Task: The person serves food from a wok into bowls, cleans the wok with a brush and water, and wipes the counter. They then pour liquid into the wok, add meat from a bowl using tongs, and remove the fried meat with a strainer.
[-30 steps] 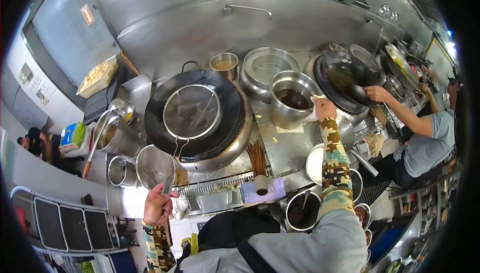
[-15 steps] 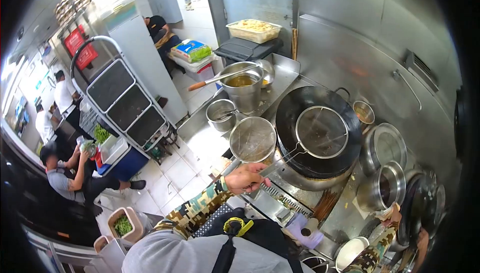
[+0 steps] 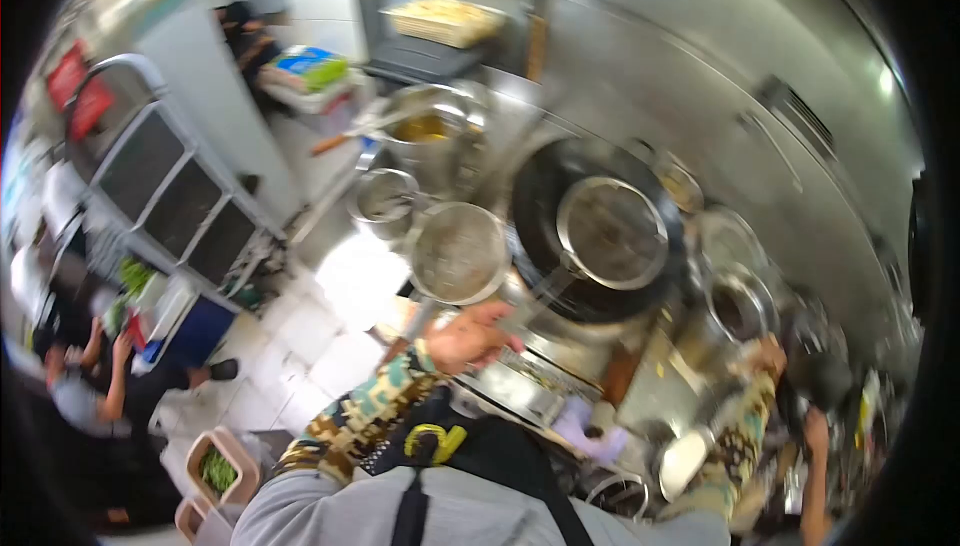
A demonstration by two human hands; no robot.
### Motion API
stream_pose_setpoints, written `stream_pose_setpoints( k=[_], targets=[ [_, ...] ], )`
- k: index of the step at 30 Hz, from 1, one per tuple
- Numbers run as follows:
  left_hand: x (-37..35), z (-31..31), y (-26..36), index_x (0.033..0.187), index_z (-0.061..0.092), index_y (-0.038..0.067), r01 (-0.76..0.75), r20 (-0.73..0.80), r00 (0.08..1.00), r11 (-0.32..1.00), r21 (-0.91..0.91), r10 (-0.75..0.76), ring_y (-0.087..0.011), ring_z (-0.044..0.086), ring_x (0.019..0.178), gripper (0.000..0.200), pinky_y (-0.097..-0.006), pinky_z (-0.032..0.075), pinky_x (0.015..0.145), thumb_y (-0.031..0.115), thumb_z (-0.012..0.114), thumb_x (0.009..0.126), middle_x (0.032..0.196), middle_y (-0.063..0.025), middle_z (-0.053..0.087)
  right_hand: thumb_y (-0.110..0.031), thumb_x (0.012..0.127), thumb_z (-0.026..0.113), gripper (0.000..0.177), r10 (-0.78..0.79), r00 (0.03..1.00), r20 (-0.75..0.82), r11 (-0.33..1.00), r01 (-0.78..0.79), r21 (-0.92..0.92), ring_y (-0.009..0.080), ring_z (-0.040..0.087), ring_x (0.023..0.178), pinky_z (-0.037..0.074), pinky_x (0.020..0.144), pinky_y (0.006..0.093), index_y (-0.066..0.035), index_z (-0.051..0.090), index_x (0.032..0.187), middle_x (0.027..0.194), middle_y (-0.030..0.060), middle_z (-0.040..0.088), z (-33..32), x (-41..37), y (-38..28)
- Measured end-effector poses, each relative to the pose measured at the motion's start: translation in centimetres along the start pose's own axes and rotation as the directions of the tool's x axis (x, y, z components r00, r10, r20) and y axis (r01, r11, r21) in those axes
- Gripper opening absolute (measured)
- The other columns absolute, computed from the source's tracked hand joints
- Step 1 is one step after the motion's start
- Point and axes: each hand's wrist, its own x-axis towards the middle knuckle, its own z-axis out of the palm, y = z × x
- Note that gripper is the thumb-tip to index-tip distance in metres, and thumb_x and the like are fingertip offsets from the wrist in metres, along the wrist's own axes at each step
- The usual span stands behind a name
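My left hand (image 3: 468,338) is closed round the handle of a round mesh strainer (image 3: 612,234). The strainer's bowl lies over the dark wok (image 3: 535,186). To the left of it is a second round strainer (image 3: 458,254), its rim near my left fingers. On the right, my right hand (image 3: 762,356) is closed at the near side of a steel pot (image 3: 738,308) with dark contents. Motion smears its fingers. Behind that pot sits a wide steel bowl (image 3: 730,236), partly overlapped by it.
A tall pot of yellowish liquid (image 3: 420,136) and a smaller pot (image 3: 384,196) stand at the back left. Another person's arm (image 3: 816,446) reaches in at lower right. A seated person (image 3: 95,386) is at far left, beside a trolley (image 3: 180,186).
The view has swung, shifting the scene left and up, with blur. My right hand and the steel pot have moved away from me together, towards the wide bowl. My left hand keeps the strainer.
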Motion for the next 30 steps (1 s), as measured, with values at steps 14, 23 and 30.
stream_pose_setpoints(
  k=[14,23,30],
  targets=[
    [1.1,-1.8,1.8,0.12,0.05,-0.004,0.011,0.162,0.986,0.992,0.123,-0.031,-0.0069,0.05,0.054,0.037,-0.0212,0.039,0.04,0.001,0.044,0.084,0.092,-0.0106,0.065,-0.033,0.067,0.069,0.045,0.044,0.996,0.072,0.933,-0.015,-0.359,0.0395,0.063,0.101,0.05,0.088,0.042,0.003,0.069,0.095,0.103,0.0241,0.067,-1.0,-0.8,-19.1],
    [0.7,-3.4,3.1,0.105,0.054,-0.005,0.033,0.184,0.981,0.987,0.159,-0.063,-0.0088,0.05,0.049,0.023,-0.024,0.038,0.038,0.0,0.052,0.083,0.083,-0.0103,0.065,-0.028,0.073,0.07,0.034,-0.027,1.0,-0.007,0.779,0.017,-0.627,0.0333,0.067,0.098,0.053,0.085,0.0416,-0.007,0.071,0.099,0.102,0.0158,0.07,-0.5,-4.1,-29.5],
    [0.6,-3.8,3.7,0.102,0.058,-0.002,0.067,0.175,0.981,0.992,0.104,-0.084,-0.0083,0.049,0.046,0.018,-0.0235,0.036,0.039,0.002,0.058,0.085,0.072,-0.0055,0.061,-0.025,0.074,0.068,0.03,-0.064,0.997,-0.039,0.707,0.017,-0.707,0.0335,0.067,0.098,0.054,0.083,0.0424,-0.008,0.071,0.098,0.102,0.0154,0.07,0.6,-5.0,-32.0]
  ],
)
